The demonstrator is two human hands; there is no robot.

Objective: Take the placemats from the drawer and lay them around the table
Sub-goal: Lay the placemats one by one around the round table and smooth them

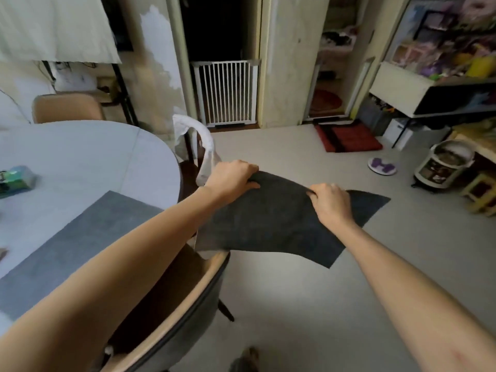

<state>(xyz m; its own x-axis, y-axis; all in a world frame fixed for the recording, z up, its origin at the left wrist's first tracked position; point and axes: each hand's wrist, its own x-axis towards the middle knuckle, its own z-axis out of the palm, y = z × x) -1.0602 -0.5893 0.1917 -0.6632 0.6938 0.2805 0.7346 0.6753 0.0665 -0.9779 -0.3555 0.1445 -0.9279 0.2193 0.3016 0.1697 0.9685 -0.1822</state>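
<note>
Nearest, a tan chair stood tucked against the round white table, where one grey placemat already lay flat at the near edge. Beyond the chair, both hands held a dark placemat in the air over the floor: the left hand gripped its far edge, the right hand pinched it alongside. A white gate closed the far doorway.

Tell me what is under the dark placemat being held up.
Both hands grip the dark placemat in the air. Beneath it show bare floor and a chair back; whatever lies directly under the mat is hidden.
</note>
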